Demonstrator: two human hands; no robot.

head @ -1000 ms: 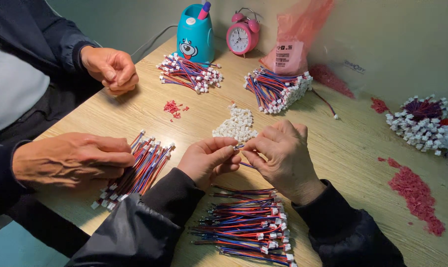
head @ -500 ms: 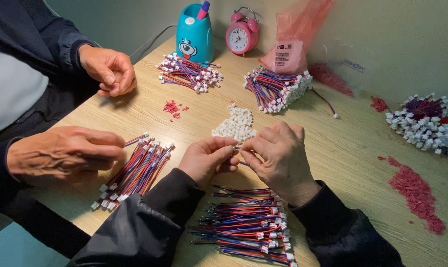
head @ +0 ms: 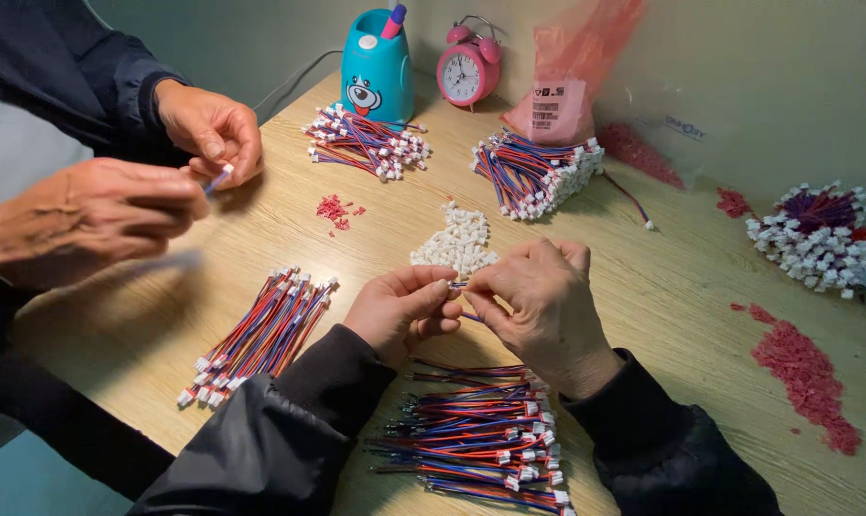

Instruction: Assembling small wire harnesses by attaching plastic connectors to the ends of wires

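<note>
- Bottom centre of the frame, nearest of all, a loose heap of wires [head: 481, 430] in red, blue and black lies on the table [head: 662, 287], white plugs at their right ends.
- Just above it the left hand [head: 401, 311] and right hand [head: 538, 306] meet, fingertips pinched together on one wire piece [head: 459, 284]; a short blue length pokes out below the fingers. Both hands are closed narrow around it.
- Lower left, a neat bundle [head: 256, 334] of finished wires lies slanted, apart from the hands.
- Right behind the fingertips sits a small pile of white plugs [head: 457, 244].
- Left edge, a co-worker's two hands [head: 118, 215] are held up over the table, pinching something thin between them; what it is I cannot tell.
- Small red crumbs [head: 335, 208] lie mid-table; a bigger red scatter [head: 801, 368] at the right.
- Further back, two more wire bundles [head: 538, 172] lie side by side.
- Far right, a round cluster [head: 815, 239] of plugged wires.
- At the wall: a teal pen pot [head: 378, 72], pink alarm clock [head: 466, 72] and pink bag [head: 576, 76].
</note>
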